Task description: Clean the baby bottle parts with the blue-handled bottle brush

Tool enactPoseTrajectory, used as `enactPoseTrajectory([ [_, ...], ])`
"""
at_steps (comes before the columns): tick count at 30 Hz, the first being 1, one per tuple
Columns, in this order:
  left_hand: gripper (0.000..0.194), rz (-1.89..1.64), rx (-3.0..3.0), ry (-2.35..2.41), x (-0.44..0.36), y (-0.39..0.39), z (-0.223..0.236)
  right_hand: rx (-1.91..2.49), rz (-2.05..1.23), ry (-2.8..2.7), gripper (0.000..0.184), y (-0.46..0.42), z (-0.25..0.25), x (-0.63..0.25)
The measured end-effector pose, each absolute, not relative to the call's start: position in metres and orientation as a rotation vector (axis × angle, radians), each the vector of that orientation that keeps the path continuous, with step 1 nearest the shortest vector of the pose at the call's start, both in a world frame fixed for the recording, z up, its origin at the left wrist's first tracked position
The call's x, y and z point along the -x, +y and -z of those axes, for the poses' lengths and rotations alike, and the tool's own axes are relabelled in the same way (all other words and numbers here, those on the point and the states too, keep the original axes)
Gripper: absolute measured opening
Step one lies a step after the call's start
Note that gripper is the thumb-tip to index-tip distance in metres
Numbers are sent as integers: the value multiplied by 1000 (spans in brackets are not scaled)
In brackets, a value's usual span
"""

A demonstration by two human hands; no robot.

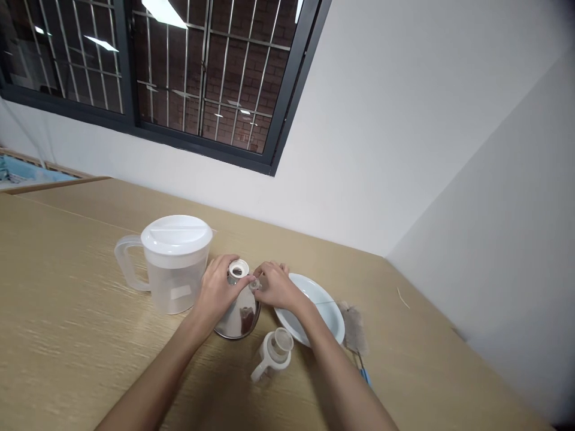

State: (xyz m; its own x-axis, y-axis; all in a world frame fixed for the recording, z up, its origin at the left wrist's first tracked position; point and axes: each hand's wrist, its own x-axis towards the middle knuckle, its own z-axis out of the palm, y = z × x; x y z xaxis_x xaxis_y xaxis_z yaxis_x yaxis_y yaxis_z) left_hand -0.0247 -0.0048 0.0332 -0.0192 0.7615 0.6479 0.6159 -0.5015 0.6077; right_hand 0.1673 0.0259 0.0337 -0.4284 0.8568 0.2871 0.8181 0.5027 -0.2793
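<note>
A shiny metal flask (234, 318) with a white ring round its open mouth stands on the table. My left hand (218, 287) is closed round its neck, thumb towards the right side. Just right of the mouth, my right hand (276, 286) pinches a small translucent round piece (255, 284); its exact kind is hard to make out. The left thumb reaches close to that piece. In front of the flask is a white handled cup-like part (265, 363) with a clear round piece on top.
A lidded plastic pitcher (173, 281) stands left of the flask. To the right lie a pale blue-white dish (330, 314), partly behind my right forearm, and a bottle brush (354, 329) with a blue handle. The wooden table (76, 311) meets a white wall below a barred window.
</note>
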Motion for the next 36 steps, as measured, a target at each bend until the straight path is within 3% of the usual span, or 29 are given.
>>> enactPoseTrajectory([
  [7, 41, -1463, -2087, 1465, 24, -5, -30, 1336, -168, -2053, 29, 6, -66, -190],
  [13, 55, -1343, -2058, 1368, 19, -11, -31, 1076, -387, -1891, 33, -12, -85, -183],
  [25, 58, -1459, -1957, 1196, 13, -13, -29, 959, -640, -2029, 30, -9, -72, -167],
  [32, 56, -1461, -2071, 1236, 12, -10, -26, 1005, -758, -2042, 50, -7, -67, -170],
  [36, 57, -1524, -2162, 1250, 13, -9, -22, 1067, -783, -1993, 41, -5, -70, -173],
])
